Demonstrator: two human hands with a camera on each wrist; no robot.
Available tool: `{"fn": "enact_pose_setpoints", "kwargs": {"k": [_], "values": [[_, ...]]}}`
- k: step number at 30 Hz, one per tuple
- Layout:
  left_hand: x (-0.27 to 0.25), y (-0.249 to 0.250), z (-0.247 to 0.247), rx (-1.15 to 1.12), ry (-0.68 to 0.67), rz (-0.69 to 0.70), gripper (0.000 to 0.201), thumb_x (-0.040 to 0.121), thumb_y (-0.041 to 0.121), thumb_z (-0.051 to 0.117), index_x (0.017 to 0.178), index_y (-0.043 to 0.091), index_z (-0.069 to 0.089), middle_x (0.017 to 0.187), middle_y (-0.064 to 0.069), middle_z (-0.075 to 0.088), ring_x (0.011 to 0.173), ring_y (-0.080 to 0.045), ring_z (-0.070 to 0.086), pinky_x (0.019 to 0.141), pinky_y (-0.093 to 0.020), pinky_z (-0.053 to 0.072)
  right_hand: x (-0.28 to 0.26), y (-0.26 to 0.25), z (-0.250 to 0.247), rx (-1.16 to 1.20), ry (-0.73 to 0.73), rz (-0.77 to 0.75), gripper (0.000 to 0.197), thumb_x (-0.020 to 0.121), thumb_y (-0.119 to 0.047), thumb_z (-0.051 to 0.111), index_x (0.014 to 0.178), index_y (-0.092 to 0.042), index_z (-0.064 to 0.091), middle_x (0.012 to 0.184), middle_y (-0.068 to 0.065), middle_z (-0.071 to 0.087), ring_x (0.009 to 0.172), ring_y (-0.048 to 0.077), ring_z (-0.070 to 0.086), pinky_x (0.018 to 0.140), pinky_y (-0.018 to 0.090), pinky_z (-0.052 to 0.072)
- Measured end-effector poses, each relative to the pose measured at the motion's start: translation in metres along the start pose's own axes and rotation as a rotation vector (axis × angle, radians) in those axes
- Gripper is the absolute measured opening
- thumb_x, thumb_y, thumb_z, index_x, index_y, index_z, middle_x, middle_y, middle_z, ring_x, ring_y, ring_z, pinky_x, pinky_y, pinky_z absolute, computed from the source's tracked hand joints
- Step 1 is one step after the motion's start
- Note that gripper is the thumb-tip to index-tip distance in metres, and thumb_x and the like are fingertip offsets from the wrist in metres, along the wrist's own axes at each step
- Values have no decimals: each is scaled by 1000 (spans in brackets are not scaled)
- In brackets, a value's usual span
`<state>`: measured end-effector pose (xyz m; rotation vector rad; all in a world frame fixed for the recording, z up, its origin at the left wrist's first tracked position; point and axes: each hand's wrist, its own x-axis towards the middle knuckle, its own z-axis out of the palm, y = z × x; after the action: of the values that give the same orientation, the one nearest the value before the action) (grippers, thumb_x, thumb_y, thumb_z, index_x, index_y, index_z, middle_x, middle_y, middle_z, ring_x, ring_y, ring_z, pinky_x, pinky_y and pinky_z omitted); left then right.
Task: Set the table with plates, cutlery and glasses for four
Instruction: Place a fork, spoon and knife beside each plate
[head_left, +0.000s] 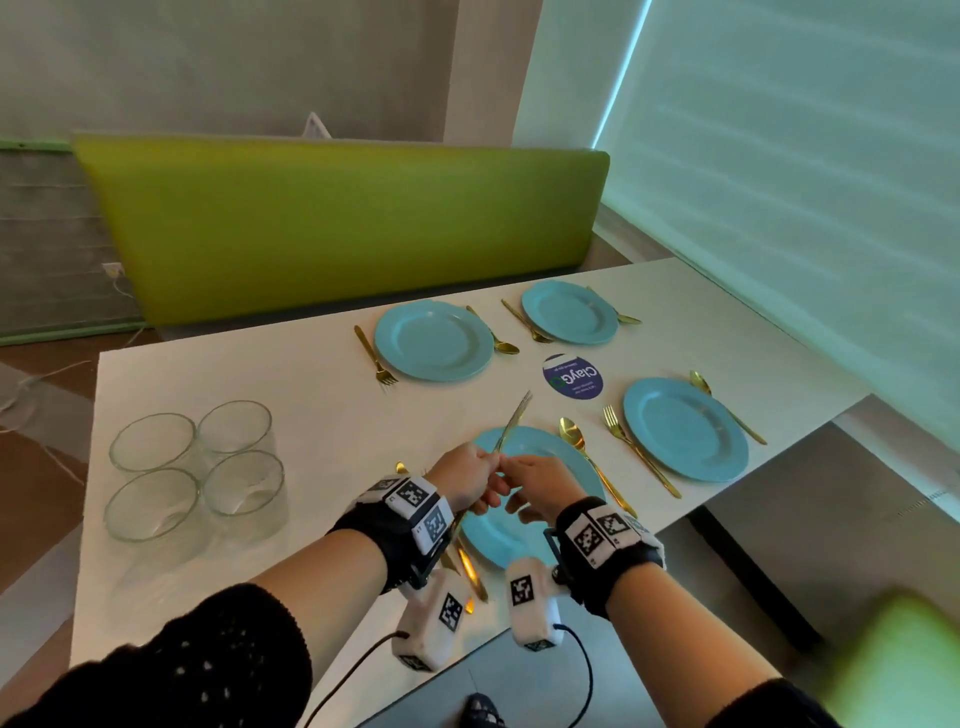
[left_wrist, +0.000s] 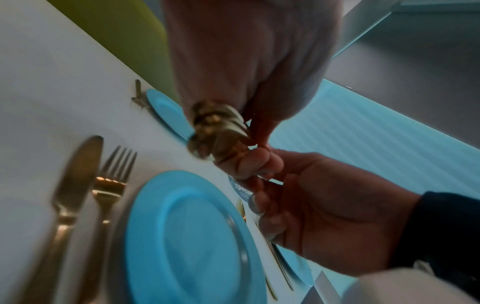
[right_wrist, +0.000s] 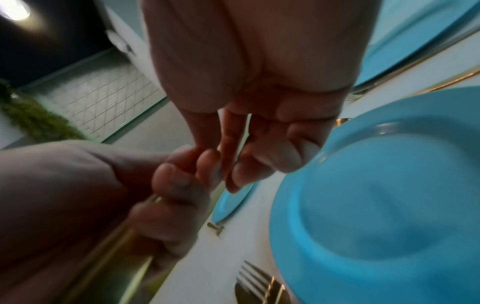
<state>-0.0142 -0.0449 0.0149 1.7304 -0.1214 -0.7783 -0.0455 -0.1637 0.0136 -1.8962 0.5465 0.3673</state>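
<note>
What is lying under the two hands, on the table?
Under the left hand and right hand lies the nearest blue plate. Left of it, a gold knife and fork rest on the table. The plate's middle is covered.

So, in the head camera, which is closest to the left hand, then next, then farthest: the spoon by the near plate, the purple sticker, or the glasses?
From the left hand:
1. Spoon, just right.
2. Purple sticker, beyond, mid-table.
3. Glasses, far left.
</note>
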Motion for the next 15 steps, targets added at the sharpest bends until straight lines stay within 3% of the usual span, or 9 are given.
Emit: {"fn": "enact_pose_setpoints", "kwargs": {"k": [5,9,12,15], "values": [[36,24,31,-49,-13,-26,30,102,20,33,77,11,46,67,-4,57,51,-11,53,42,-16,45,26,4,-50,163,-113,4,27,98,-21,45,77,-17,61,61,0,52,47,9,48,42,17,35],[68,39,55,-170,10,-83,28,102,19,32,81,9,47,67,-9,59,43,-9,59,46,-21,51,56,10,-80,229,-46,12,19,97,-14,47,86,-15,63,64,1,54,46,10,48,43,18,36],[89,45,73,-214,51,-128,21,101,19,36,89,8,48,70,-10,62,51,-16,62,53,-29,53,74,18,-97,272,5,33,21,94,-12,52,76,-16,61,66,3,57,51,14,49,47,20,39],[108,49,89,-212,144,-162,17,99,16,39,87,7,48,73,-9,60,62,-24,60,59,-33,51,90,27,-117,298,18,62,21,94,-12,53,74,-14,58,67,3,59,51,12,53,43,19,40]]}}
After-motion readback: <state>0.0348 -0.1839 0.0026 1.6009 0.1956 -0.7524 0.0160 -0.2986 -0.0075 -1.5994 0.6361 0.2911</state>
